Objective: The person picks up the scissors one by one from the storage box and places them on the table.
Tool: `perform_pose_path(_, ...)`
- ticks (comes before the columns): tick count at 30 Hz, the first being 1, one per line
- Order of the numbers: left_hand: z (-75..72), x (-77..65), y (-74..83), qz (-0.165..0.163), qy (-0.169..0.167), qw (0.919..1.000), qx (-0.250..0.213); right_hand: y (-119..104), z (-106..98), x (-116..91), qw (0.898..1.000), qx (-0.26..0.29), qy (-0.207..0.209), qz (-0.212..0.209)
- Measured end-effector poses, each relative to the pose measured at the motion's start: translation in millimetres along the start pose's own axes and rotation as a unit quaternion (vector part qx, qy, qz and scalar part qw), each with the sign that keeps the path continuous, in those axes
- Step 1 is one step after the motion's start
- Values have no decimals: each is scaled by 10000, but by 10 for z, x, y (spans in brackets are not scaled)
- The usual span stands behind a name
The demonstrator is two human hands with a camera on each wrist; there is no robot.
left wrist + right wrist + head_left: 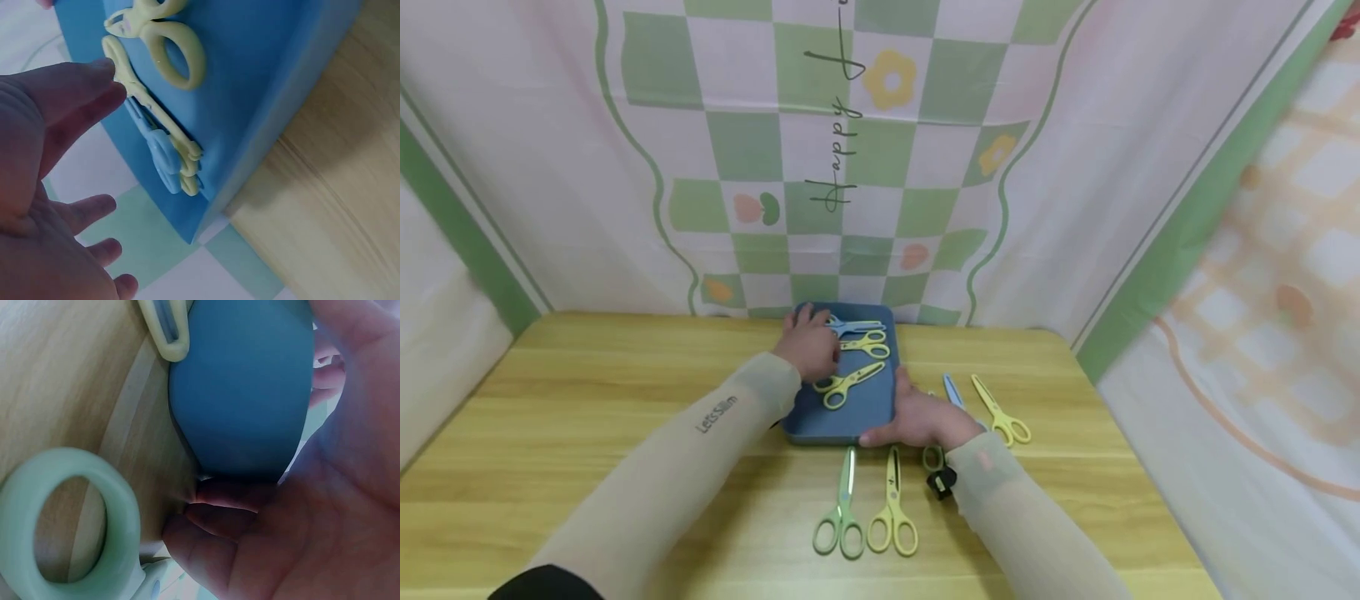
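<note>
A blue tray (842, 425) at the back of the table holds blue scissors (861, 327) and several yellow scissors, among them an upper pair (874, 335) and a lower pair (854, 380). Over the tray's far left part is my left hand (808, 343). Its thumb and index fingertips are right at a yellow handle in the left wrist view, close together, with the other fingers spread apart. My right hand (921, 417) holds the tray by its near right corner, thumb along the front edge and fingers along the right side.
In front of the tray lie green scissors (846, 487) and yellow scissors (892, 496). To the right are yellow scissors (990, 400), a blue blade (952, 390) and a green handle loop (128, 512), partly behind my right hand. A checkered cloth (880, 208) hangs behind the table.
</note>
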State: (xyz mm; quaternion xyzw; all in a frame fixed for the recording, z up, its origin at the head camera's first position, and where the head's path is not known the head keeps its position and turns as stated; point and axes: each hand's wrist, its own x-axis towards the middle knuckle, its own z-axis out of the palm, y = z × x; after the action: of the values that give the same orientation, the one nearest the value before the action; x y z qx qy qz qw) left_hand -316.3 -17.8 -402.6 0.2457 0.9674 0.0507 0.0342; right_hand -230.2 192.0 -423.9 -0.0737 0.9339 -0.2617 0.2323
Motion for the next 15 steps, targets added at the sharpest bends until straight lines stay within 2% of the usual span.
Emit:
perform_pose_path(3, 75, 53, -31, -160, -70, 9997, 166, -2, 5, 4, 10000, -22, 5, 12)
perform_pose_path(6, 86, 57, -42, -324, -201, 9992, 144, -7, 5, 6, 10000, -15, 25, 9)
perform_pose_path(12, 7, -46, -17, -495, -494, 9975, 75, -10, 6, 4, 10000, 40, 38, 12)
perform_pose_path(15, -17, -99, -11, -515, -511, 9973, 119, -17, 1, -6, 10000, 40, 28, 26)
